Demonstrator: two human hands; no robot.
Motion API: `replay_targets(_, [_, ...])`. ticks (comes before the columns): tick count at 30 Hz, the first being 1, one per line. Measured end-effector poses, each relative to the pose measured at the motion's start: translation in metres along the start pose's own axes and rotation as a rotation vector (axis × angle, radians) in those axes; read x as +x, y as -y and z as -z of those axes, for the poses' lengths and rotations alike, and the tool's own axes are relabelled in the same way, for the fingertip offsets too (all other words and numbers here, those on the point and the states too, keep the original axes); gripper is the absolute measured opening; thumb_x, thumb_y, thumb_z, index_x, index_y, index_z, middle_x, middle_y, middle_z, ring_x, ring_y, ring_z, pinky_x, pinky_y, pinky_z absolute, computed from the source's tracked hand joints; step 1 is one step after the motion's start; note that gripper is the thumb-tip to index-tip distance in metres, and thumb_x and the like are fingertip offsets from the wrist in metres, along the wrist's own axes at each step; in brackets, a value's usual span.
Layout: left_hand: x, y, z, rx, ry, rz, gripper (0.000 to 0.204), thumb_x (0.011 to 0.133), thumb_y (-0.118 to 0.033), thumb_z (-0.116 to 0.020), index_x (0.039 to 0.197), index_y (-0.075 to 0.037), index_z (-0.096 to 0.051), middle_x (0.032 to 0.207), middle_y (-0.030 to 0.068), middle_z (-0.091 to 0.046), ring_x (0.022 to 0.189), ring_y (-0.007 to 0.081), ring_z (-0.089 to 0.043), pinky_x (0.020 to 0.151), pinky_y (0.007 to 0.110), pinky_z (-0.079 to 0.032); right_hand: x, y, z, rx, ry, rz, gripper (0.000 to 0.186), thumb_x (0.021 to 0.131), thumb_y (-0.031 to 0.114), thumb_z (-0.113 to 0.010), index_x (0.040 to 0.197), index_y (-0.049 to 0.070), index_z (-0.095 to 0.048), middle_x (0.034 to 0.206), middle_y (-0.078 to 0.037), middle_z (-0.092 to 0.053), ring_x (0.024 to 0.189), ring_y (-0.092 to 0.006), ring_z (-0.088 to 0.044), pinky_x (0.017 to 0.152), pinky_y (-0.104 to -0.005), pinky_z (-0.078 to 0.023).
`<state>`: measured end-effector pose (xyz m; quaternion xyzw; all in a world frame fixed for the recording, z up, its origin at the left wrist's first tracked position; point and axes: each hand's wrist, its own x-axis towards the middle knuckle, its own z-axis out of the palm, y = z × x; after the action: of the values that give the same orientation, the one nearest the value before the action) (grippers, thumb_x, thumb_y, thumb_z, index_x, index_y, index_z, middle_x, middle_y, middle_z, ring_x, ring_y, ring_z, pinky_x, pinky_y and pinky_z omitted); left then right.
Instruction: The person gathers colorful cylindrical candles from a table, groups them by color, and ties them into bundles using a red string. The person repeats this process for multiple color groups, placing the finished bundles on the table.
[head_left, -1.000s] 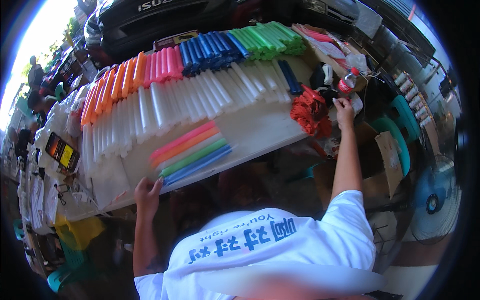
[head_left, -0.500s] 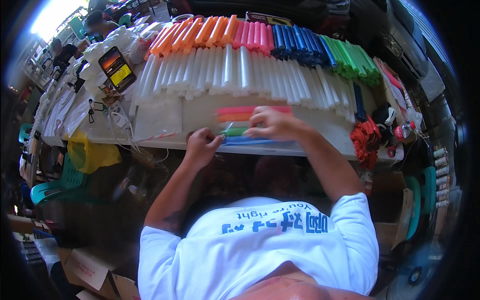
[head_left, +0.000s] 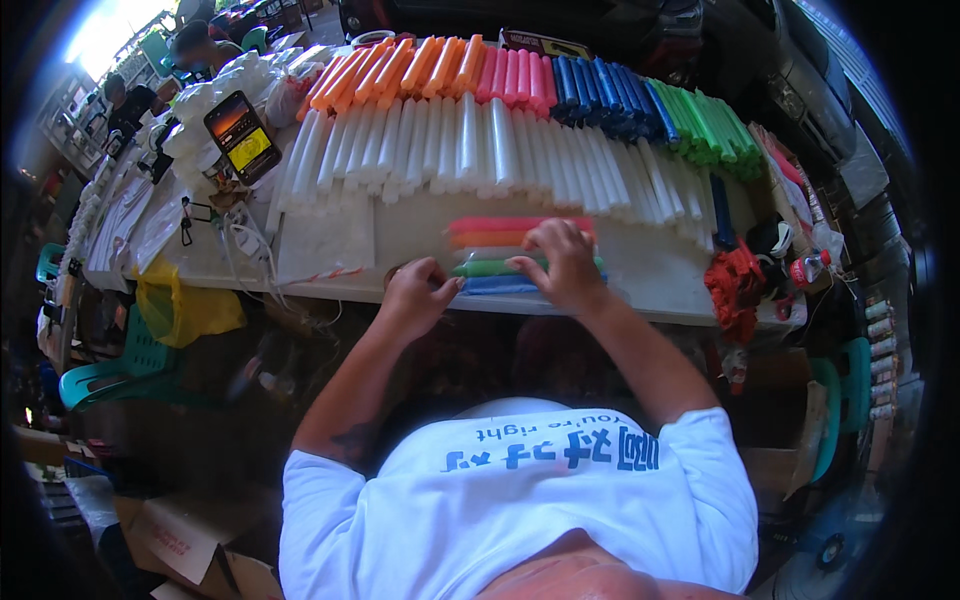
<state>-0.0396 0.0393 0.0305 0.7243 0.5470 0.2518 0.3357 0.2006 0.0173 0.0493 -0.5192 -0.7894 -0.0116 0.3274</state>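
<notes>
At the near edge of the white table (head_left: 330, 240), your two hands rest on a short stack of coloured sticks (head_left: 490, 255). The stack lies flat with its long axis running left to right, parallel to the table's front edge. From far to near, its colours read pink, orange, pale, green and blue. The blue one sits closest to the edge.

Your right hand (head_left: 562, 265) lies spread over the right half of the stack, fingers apart and pressed down on the green and pale sticks, not closed around any of them. Your left hand (head_left: 418, 295) is curled at the stack's left end, thumb and fingertips touching the blue stick's end. Whether it pinches that stick, you cannot tell from this view.

Beyond the stack, a long row of white sticks (head_left: 470, 150) stands side by side, long axes pointing away from you. Behind that, a further row runs orange (head_left: 395, 70), pink (head_left: 515, 75), blue (head_left: 600, 95) and green (head_left: 705, 125) from left to right.

A phone with a lit screen (head_left: 243, 135) leans at the far left. A red bundle (head_left: 735, 290) sits at the right end, well apart from your hands. A yellow bag (head_left: 185, 305) hangs off the left front edge.

Bare tabletop lies left of the stack and between the stack and the white row.
</notes>
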Motion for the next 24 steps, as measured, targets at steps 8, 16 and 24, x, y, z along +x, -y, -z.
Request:
replay_targets(8, [0.056, -0.039, -0.02, 0.34, 0.044, -0.261, 0.041, 0.084, -0.034, -0.062, 0.114, -0.007, -0.056, 0.124, 0.0174, -0.05, 0.124, 0.0348, -0.041, 0.101, 0.046, -0.035, -0.088, 0.019, 0.013, 1.009, 0.506, -0.765, 0.032, 0.092, 0.035, -0.061, 0.103, 0.005, -0.057, 0.092, -0.006, -0.06, 0.088, -0.0213, -0.059, 0.074, -0.0368, -0.049])
replay_targets(16, [-0.021, -0.052, -0.028, 0.293, 0.545, -0.041, 0.056, 0.086, -0.052, -0.057, 0.117, -0.005, -0.056, 0.087, 0.0201, -0.067, 0.08, 0.0371, -0.065, 0.075, 0.04, -0.051, -0.11, 0.001, 0.023, 1.705, 0.243, -1.126, 0.047, 0.092, 0.035, -0.06, 0.124, 0.002, -0.048, 0.11, -0.013, -0.06, 0.103, -0.0244, -0.061, 0.085, -0.0392, -0.052])
replay_targets(24, [-0.048, -0.038, -0.072, -0.974, 0.598, 0.096, 0.04, 0.089, -0.009, -0.066, 0.124, -0.004, -0.046, 0.098, 0.0094, -0.065, 0.076, 0.0158, -0.066, 0.06, 0.025, -0.052, -0.112, 0.002, 0.023, 1.576, 0.183, -0.821, 0.043, 0.084, 0.013, -0.071, 0.122, 0.003, -0.054, 0.109, -0.008, -0.063, 0.094, -0.0167, -0.063, 0.086, -0.0338, -0.05])
